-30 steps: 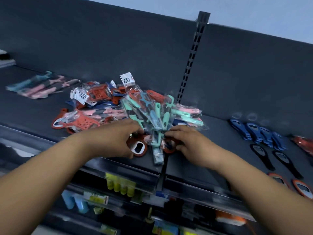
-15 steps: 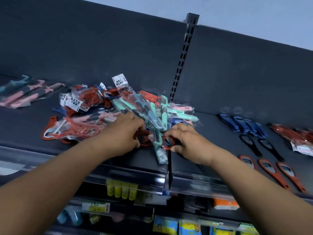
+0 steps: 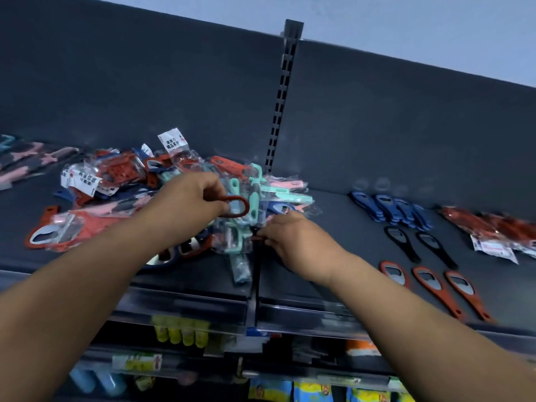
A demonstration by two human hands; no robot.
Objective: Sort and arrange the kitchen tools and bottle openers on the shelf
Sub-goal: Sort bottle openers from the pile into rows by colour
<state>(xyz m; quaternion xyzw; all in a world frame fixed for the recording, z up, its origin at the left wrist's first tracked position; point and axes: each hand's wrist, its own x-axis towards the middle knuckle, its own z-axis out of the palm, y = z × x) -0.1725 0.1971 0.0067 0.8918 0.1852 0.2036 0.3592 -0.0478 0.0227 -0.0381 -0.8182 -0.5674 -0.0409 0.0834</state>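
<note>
A mixed pile of bagged kitchen tools (image 3: pixel 121 181) in red, pink, teal and blue lies on the dark shelf (image 3: pixel 333 274) left of the divider. My left hand (image 3: pixel 191 195) holds a red bottle opener (image 3: pixel 239 207) lifted above the pile, its loop end showing. My right hand (image 3: pixel 287 236) rests low at the pile's right edge, and its fingertips pinch a small dark-red piece (image 3: pixel 256 237) that is mostly hidden. Sorted on the right are blue openers (image 3: pixel 391 210), two black openers (image 3: pixel 420 248) and three red openers (image 3: pixel 441 288).
Red bagged tools (image 3: pixel 499 230) lie at the far right. Pink and teal packs (image 3: pixel 26 158) sit far left. A slotted upright (image 3: pixel 280 105) splits the back panel. A clear front rail (image 3: pixel 185 306) edges the shelf, with stocked shelves below (image 3: pixel 179 335).
My left hand has risen from the pile's front with a red bottle opener. My right hand stayed at the pile's right edge. The view shifted right, showing more sorted openers.
</note>
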